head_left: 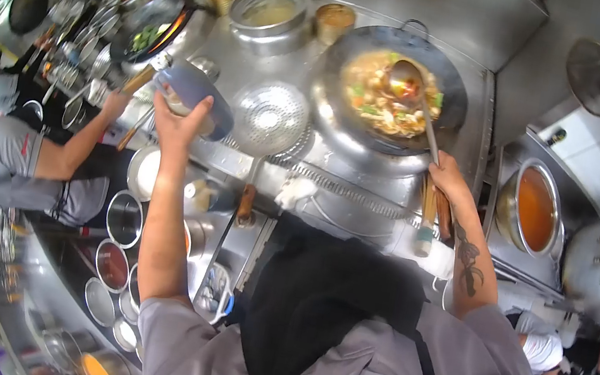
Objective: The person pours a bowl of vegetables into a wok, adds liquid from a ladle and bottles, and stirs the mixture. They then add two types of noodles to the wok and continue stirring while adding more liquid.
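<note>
My left hand [178, 123] is wrapped around a bluish-grey plastic bottle [193, 92], held tilted above the stove top. My right hand [449, 178] grips the handle of a ladle [408, 83], whose bowl hangs over the wok and carries some reddish-brown sauce or food. In the wok [453, 86] lies a saucy mix of sliced food [381, 98] with green and orange pieces. A perforated strainer [272, 116] with a wooden handle rests between my two hands. Wooden-handled tools [428, 220] stand just below my right hand.
A metal pot [265, 37] and a yellowish container [334, 24] stand behind. To the right is a pot of orange liquid [536, 209]. At left, a co-worker [38, 154] works by another wok [148, 30] with flames. Several seasoning containers [112, 265] line the counter.
</note>
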Motion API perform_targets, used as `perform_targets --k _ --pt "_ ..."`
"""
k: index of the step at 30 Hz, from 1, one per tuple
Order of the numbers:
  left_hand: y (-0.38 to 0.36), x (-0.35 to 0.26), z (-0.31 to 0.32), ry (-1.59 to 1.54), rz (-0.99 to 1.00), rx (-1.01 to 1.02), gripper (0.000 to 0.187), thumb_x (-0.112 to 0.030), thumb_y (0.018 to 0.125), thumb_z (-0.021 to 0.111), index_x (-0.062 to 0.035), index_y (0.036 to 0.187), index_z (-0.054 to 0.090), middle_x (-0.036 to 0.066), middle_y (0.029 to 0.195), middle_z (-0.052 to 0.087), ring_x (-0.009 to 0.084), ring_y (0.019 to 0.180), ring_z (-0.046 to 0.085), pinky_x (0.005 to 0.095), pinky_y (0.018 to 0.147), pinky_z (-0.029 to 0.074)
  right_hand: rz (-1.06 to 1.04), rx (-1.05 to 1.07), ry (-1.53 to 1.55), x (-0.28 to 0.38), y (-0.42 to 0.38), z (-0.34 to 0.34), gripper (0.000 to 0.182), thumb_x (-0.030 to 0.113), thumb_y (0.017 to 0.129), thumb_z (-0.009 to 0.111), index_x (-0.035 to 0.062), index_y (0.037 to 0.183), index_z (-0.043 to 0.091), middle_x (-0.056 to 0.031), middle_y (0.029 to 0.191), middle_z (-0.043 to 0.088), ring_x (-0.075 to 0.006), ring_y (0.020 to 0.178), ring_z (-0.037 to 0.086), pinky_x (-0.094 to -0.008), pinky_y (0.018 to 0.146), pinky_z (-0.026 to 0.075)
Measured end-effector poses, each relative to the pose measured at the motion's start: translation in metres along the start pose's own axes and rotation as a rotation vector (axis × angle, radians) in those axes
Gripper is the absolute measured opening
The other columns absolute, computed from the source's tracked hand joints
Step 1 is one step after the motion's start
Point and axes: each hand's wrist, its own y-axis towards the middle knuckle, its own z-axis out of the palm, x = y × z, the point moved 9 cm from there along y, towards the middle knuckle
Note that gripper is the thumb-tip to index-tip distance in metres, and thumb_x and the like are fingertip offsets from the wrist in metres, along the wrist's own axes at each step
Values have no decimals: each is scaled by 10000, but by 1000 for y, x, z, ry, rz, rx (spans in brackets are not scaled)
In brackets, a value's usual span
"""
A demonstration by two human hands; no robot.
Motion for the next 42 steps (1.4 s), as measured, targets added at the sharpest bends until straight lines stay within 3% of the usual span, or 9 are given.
perform_targets --k 4,7,14,18,23,29,31,37,42 --pt "-5 22 -84 100 36 -136 743 -174 643 862 31 1215 434 146 1114 570 207 981 595 316 867 484 158 -18 507 14 18 40 45 95 858 560 68 835 531 8 648 499 -98 475 460 -258 417 410" --pt "-13 37 -130 137 22 -162 790 -208 640 858 37 1246 415 154 1155 541 215 1039 569 323 911 457 190 145 757 22 -9 44 174 194 906 579 57 1010 552 10 691 533 -80 480 446 -227 394 312" --pt "-52 104 -181 295 -38 -265 889 -260 631 879 72 1302 401 203 1232 517 268 1141 506 367 987 401 -4 -109 -193 22 -31 -19 254 82 838 511 -11 1064 582 -66 714 582 -124 504 538 -296 444 445" --pt "-79 107 -169 178 -144 -167 843 -162 668 865 81 1309 375 186 1240 495 259 1114 508 382 962 426 -137 -506 -705 20 -17 -38 444 79 798 540 -6 1232 505 -306 973 619 -450 934 607 -484 796 493" --pt "-108 145 -165 332 -172 -122 879 -203 642 862 93 1315 379 225 1254 486 300 1170 489 402 1010 382 37 -355 -97 15 11 10 245 77 812 555 -60 1012 584 -123 717 608 -257 510 568 -374 509 472" --pt "-123 164 -149 396 -70 -34 884 -207 631 857 101 1312 385 249 1213 523 337 1148 521 411 1003 393 205 -183 127 20 14 -5 245 80 814 551 -69 1006 583 -148 755 627 -282 669 624 -369 606 490" --pt "-130 166 -149 474 -40 -66 849 -185 629 853 94 1293 404 245 1191 537 338 1114 545 406 975 417 -174 -421 -487 40 21 -26 289 75 807 546 -64 1060 560 -239 859 650 -364 842 649 -410 741 501" --pt "-156 212 -147 284 -99 -5 772 -189 653 837 76 1257 436 252 1164 552 376 1069 559 418 931 440 -43 -406 -730 41 49 -20 327 129 816 564 -28 1101 538 -292 975 633 -432 975 607 -501 865 475" --pt "-177 182 -159 940 -67 53 807 -381 641 819 45 1243 491 237 1189 548 390 1117 521 450 942 421 -115 -230 -819 37 36 -3 413 171 835 554 79 1238 541 -260 1067 629 -441 1020 586 -490 873 465"
